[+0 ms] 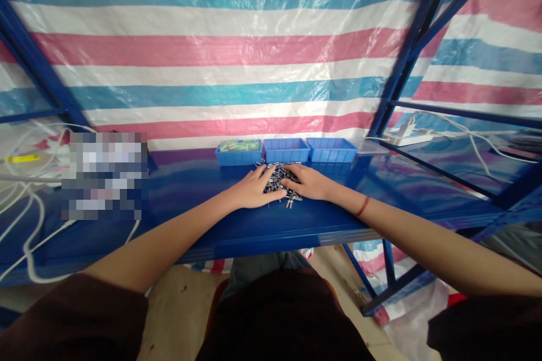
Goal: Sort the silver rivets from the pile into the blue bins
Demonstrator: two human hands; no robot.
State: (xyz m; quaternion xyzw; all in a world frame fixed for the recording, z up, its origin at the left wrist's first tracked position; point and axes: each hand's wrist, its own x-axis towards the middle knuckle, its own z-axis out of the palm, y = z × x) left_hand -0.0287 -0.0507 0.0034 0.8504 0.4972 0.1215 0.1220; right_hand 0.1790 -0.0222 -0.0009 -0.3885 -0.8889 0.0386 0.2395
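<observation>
A pile of small, shiny metal pieces (279,177), thin and rod-like, lies on the blue shelf top (203,225). They look like screws or rivets, but are too small to tell exactly. My left hand (256,189) rests on the pile's left side, fingers spread and thumb stretched across its near edge. On the right side, my right hand (311,180) lies over the pile with its fingers apart and its thumb pointing left. Both hands touch the pieces and partly cover them; neither visibly grips one.
Behind the pile stand three blue bins in a row: a left bin (239,156) with greenish plastic bags, a middle bin (286,152) and a right bin (332,152). White cables (36,208) tangle at left. A power strip (409,134) lies at right beside blue posts (406,62).
</observation>
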